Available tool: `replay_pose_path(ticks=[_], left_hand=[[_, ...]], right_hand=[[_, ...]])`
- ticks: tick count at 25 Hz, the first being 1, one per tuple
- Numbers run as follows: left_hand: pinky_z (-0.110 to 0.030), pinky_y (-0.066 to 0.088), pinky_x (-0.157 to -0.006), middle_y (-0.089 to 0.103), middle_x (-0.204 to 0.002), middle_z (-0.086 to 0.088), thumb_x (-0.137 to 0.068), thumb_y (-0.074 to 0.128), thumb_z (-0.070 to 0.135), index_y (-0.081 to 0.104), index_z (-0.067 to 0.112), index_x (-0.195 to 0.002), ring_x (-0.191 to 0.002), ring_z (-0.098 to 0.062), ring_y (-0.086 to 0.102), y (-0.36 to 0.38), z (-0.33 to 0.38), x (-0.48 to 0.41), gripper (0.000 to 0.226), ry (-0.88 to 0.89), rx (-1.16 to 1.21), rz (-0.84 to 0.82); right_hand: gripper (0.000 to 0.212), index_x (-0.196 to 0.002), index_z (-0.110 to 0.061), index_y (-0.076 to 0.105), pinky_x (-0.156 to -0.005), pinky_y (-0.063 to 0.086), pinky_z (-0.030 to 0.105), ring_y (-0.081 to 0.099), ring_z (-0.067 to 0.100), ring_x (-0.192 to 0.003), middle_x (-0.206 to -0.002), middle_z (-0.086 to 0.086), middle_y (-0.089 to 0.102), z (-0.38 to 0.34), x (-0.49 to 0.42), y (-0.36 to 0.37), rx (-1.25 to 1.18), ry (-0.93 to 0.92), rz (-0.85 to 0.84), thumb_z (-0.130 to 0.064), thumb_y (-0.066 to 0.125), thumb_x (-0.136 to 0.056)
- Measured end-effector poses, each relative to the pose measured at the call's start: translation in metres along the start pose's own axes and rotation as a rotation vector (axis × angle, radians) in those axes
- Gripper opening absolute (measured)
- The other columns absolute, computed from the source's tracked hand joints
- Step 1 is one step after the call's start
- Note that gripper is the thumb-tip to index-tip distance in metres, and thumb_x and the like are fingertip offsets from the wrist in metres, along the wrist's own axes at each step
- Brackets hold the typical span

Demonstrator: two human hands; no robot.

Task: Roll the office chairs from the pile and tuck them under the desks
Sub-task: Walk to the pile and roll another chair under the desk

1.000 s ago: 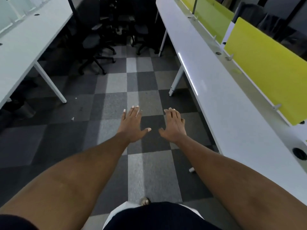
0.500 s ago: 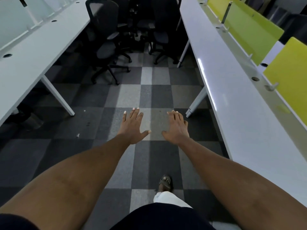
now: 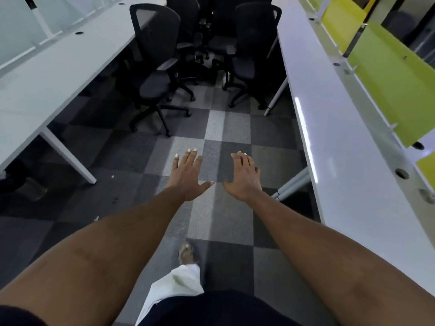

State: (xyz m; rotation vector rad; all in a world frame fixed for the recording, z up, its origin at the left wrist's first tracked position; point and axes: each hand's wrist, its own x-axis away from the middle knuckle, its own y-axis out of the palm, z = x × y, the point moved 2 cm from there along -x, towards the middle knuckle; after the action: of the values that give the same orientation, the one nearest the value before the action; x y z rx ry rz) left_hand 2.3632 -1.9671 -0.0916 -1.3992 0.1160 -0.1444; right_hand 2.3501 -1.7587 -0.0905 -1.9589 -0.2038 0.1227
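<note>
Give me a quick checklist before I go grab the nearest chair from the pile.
1. Free left hand: ok, open, holding nothing.
2. Free right hand: ok, open, holding nothing.
3. Reach to the nearest chair: not ok, it stands ahead, beyond both hands.
4. Path over the carpet: ok, only small specks show.
5. Room under the left desk: cannot tell, it lies in shadow.

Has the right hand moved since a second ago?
Yes. The right hand has advanced toward the chairs: the right desk's leg, earlier ahead of it, is now alongside.
</note>
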Motion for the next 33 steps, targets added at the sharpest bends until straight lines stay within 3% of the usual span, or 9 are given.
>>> replay_pose_path(ticks=[12,17,26,33], left_hand=[[-0.056,-0.002,-0.13,0.007,-0.175,-0.009,-0.096,0.047,0.075,0.021,0.012,-0.165,-0.162,-0.026,-0.004,-0.028,-0.156,-0.356,0.097,-0.009,-0.048,-0.02],[-0.056,-0.003,-0.13,0.004,-0.176,-0.008,-0.096,0.045,0.076,0.018,0.013,-0.166,-0.162,-0.025,-0.006,-0.027,-0.177,-0.491,0.099,-0.002,-0.057,-0.072],[-0.053,-0.004,-0.13,0.005,-0.176,-0.006,-0.096,0.05,0.073,0.019,0.013,-0.166,-0.162,-0.022,-0.006,-0.026,-0.189,-0.739,0.097,-0.175,0.0,-0.021],[-0.054,-0.004,-0.13,0.009,-0.175,-0.007,-0.094,0.051,0.074,0.024,0.014,-0.165,-0.162,-0.023,-0.003,-0.039,-0.242,-0.876,0.097,-0.25,0.059,0.037]], right_hand=[[0.089,-0.158,-0.018,0.025,-0.119,0.028,0.058,0.018,0.028,-0.155,-0.165,0.006,0.023,0.001,-0.368,0.014,-0.024,0.075,0.001,-0.047,0.072,-0.087],[0.09,-0.158,-0.019,0.025,-0.119,0.032,0.055,0.021,0.027,-0.154,-0.164,0.006,0.026,0.026,-0.507,0.009,-0.004,0.061,-0.01,-0.046,0.073,-0.086],[0.088,-0.158,-0.017,0.026,-0.117,0.032,0.053,0.02,0.028,-0.153,-0.165,0.007,0.027,0.108,-0.779,-0.014,0.008,-0.016,-0.092,-0.045,0.07,-0.087],[0.086,-0.158,-0.021,0.027,-0.118,0.031,0.058,0.015,0.025,-0.155,-0.166,0.003,0.024,0.102,-0.954,-0.038,0.005,-0.111,-0.106,-0.044,0.07,-0.087]])
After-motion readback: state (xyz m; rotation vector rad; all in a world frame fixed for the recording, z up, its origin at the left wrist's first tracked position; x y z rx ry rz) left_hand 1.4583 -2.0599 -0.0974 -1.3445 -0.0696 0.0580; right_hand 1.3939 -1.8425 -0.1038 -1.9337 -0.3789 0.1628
